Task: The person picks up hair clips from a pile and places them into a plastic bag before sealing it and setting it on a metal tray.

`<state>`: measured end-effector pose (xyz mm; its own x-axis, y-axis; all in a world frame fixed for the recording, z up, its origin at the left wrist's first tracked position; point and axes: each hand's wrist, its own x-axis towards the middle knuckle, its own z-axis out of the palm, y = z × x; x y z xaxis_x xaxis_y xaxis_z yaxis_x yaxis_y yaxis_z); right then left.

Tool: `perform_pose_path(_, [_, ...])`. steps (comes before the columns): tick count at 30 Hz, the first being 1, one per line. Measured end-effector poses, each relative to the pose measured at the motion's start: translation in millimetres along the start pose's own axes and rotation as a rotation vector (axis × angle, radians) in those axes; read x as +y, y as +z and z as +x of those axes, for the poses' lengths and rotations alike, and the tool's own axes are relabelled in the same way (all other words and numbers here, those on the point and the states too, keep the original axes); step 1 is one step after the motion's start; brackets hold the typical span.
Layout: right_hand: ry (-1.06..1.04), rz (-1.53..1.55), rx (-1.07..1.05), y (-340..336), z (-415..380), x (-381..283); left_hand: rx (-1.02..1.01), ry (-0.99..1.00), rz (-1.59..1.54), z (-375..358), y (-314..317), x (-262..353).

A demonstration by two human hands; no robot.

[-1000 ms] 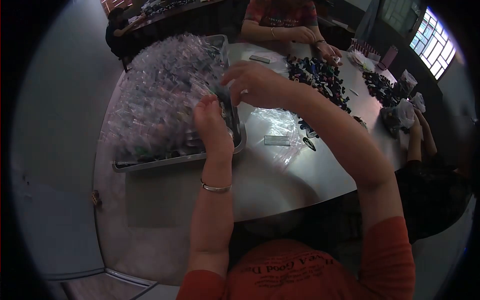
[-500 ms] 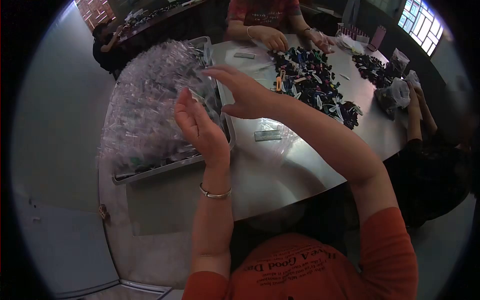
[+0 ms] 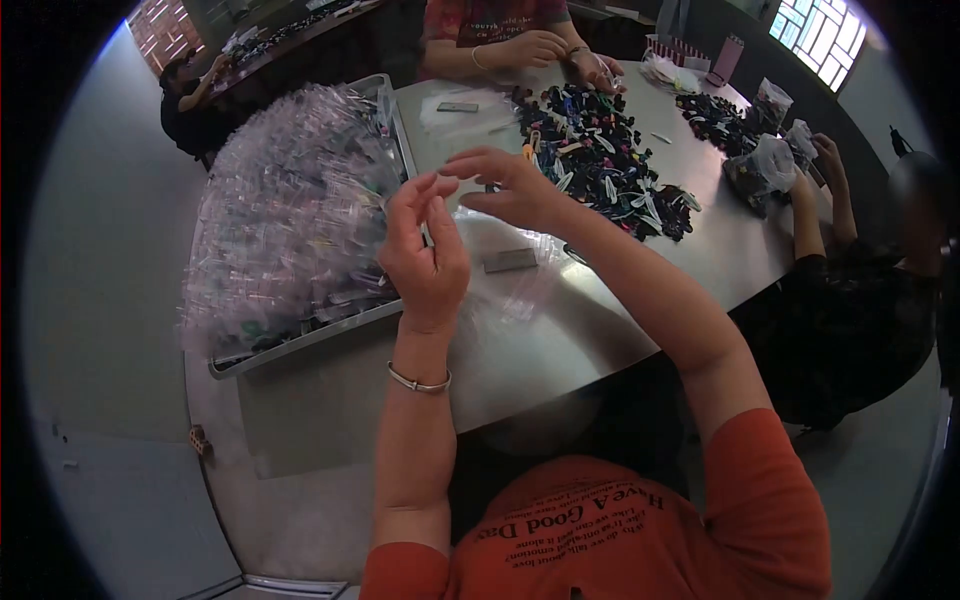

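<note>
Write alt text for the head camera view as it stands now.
A person's left hand and right hand are raised close together above a shiny table, beside a tray heaped with clear plastic packets. Beyond them lies a pile of small, mostly dark clips, with other people around the table.

Orange short-sleeved T-shirt (image 3: 640, 545), dark "Have A Good Day" lettering (image 3: 580, 515); 1 silver bangle (image 3: 418, 385), left wrist (image 3: 423, 350).

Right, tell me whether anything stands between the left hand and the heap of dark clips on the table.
In this view, the right hand does: it hovers between the left hand and the clips. Nothing else visible stands in the way.
</note>
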<state>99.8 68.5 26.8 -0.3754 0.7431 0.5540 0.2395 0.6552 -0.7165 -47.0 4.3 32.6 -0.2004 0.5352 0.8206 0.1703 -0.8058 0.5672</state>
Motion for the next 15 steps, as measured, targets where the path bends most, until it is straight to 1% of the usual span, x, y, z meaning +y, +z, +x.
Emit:
perform_pose_path(2, [0.194, -0.056, -0.163, -17.3, -10.0, 19.1, -0.131, -0.135, 0.2, -1.0, -1.5, 6.2])
perform_pose_path(3, [0.044, -0.223, -0.186, -19.9, -19.8, 21.5, -0.162, -0.05, 0.332, -2.3, -0.2, 0.4])
perform_pose_path(4, [-0.049, -0.335, -0.198, -17.4, -28.4, 23.4, -0.162, -0.05, 0.331, -4.0, -0.1, -1.0])
perform_pose_path(5, [-0.143, -0.447, -0.209, -14.0, -36.2, 25.8, -0.245, -0.081, 0.438, -5.5, -0.3, -2.0])
perform_pose_path(6, [-0.204, -0.451, -0.227, -10.3, -39.9, 23.7, -0.328, -0.111, 0.546, -6.7, -0.4, -2.8])
perform_pose_path(7, [-0.204, -0.449, -0.224, -6.9, -41.7, 23.8, -0.33, -0.109, 0.547, -7.6, -0.4, -4.8])
perform_pose_path(9, [-0.238, -0.574, -0.279, -0.3, -44.0, 23.5, -0.299, -0.138, 0.498, -7.5, -1.0, -9.4])
perform_pose_path(13, [-0.263, -0.552, -0.251, -2.5, -45.7, 18.7, -0.256, -0.147, 0.435, -6.7, -1.8, -12.4])
perform_pose_path(15, [-0.306, -0.558, -0.25, -2.0, -45.7, 16.3, -0.246, -0.186, 0.417, -7.1, -2.2, -11.9])
